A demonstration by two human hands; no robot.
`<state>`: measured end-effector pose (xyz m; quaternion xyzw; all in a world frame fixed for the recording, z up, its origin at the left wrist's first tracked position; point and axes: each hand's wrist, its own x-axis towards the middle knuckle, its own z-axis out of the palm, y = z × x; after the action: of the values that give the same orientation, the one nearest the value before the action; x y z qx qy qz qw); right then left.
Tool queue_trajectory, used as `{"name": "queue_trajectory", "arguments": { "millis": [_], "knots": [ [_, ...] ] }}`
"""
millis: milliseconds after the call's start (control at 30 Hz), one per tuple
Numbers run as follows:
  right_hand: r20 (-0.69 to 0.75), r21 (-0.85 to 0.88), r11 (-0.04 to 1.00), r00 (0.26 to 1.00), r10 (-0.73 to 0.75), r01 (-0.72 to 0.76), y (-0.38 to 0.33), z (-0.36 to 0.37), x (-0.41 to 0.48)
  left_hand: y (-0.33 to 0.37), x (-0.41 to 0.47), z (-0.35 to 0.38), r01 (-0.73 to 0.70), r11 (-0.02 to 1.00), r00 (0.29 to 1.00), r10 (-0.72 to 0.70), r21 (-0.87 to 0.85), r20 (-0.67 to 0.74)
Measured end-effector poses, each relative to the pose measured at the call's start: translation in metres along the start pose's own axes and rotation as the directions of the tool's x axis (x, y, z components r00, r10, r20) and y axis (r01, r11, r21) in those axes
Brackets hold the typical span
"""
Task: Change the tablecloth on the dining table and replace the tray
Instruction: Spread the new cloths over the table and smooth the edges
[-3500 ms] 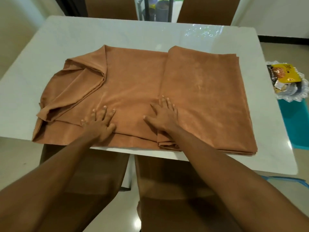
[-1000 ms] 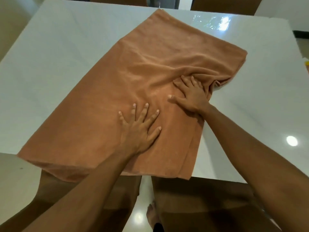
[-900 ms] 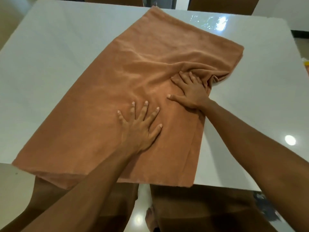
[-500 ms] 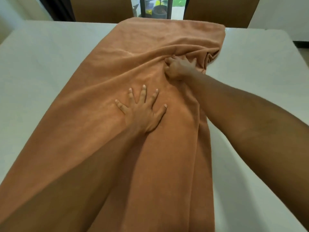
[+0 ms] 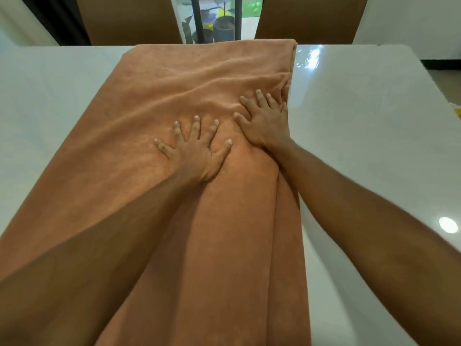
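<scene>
A folded brown tablecloth (image 5: 139,136) lies lengthwise along the middle of the white glossy dining table (image 5: 361,126), reaching its far edge. My left hand (image 5: 197,153) presses flat on the cloth's middle, fingers spread. Just to its right, my right hand (image 5: 265,121) lies flat near the cloth's right edge, fingers apart, beside a bunch of creases. Diagonal wrinkles run across the far half of the cloth. Neither hand grips anything. No tray is in view.
Two brown chair backs (image 5: 129,20) (image 5: 309,18) stand beyond the far table edge, with a window gap and potted plants (image 5: 219,23) between them. A yellow item (image 5: 457,112) peeks in at the right frame edge.
The cloth has been turned from lying across the table to running lengthwise. In the last half second my right hand opened from a bunched grip and lies flat nearer my left hand.
</scene>
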<state>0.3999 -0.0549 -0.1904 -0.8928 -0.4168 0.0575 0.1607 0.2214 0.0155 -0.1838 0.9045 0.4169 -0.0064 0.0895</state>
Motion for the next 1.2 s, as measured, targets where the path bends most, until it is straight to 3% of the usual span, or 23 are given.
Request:
{"name": "queue_trajectory", "arguments": {
  "millis": [67,133,200,267,367,433,500,633,867,1000,1100,1167,1200],
  "knots": [
    [0.057,0.008,0.999,0.997,-0.045,0.045,0.009,-0.007,0.024,0.004,0.012,-0.001,0.006,1.0,1.0,-0.006,-0.015,0.012],
    [0.107,0.158,0.985,0.991,-0.082,0.064,0.014,-0.023,0.036,0.007,0.02,-0.001,-0.007,0.999,1.0,0.006,-0.031,-0.02],
    [0.12,0.456,0.89,0.992,-0.045,-0.015,0.019,-0.039,0.034,0.008,0.02,-0.002,-0.062,0.994,0.988,0.048,-0.094,-0.149],
    [0.129,0.631,0.768,0.991,0.037,-0.111,0.022,-0.052,0.015,0.008,0.008,-0.004,-0.166,0.966,0.937,0.091,-0.198,-0.338],
    [0.002,0.683,0.725,0.993,0.116,-0.086,0.019,-0.054,-0.046,0.013,-0.031,-0.002,-0.312,0.898,0.864,0.134,-0.309,-0.485],
    [-0.047,0.733,0.672,0.977,0.207,-0.107,0.016,-0.041,-0.11,0.024,-0.078,0.004,-0.355,0.871,0.859,0.16,-0.34,-0.486],
    [-0.106,0.702,0.705,0.963,0.249,-0.105,0.01,-0.032,-0.182,0.037,-0.138,0.011,-0.369,0.86,0.872,0.19,-0.352,-0.451],
    [-0.105,0.448,0.893,0.989,0.105,-0.047,0.005,-0.016,-0.266,0.053,-0.236,0.018,-0.263,0.873,0.941,0.139,-0.411,-0.308],
    [-0.023,0.373,0.916,0.985,0.17,-0.149,-0.015,-0.011,-0.342,0.047,-0.317,0.012,-0.005,0.985,0.998,-0.006,-0.173,-0.063],
    [-0.005,0.236,0.954,0.981,0.195,-0.188,-0.033,-0.007,-0.389,0.034,-0.339,-0.011,0.104,0.977,0.99,-0.084,-0.185,0.116],
    [0.041,0.113,0.98,0.986,0.16,-0.164,-0.044,0.0,-0.412,0.03,-0.341,-0.036,0.131,0.916,0.982,-0.068,-0.379,0.174],
    [0.038,0.074,0.984,0.987,0.158,-0.16,-0.045,0.002,-0.418,0.011,-0.329,-0.046,0.298,0.79,0.941,-0.151,-0.536,0.302],
    [0.041,0.062,0.985,0.986,0.16,-0.162,-0.043,0.002,-0.419,-0.002,-0.322,-0.05,0.417,0.677,0.903,-0.235,-0.607,0.359]
  ]
}}
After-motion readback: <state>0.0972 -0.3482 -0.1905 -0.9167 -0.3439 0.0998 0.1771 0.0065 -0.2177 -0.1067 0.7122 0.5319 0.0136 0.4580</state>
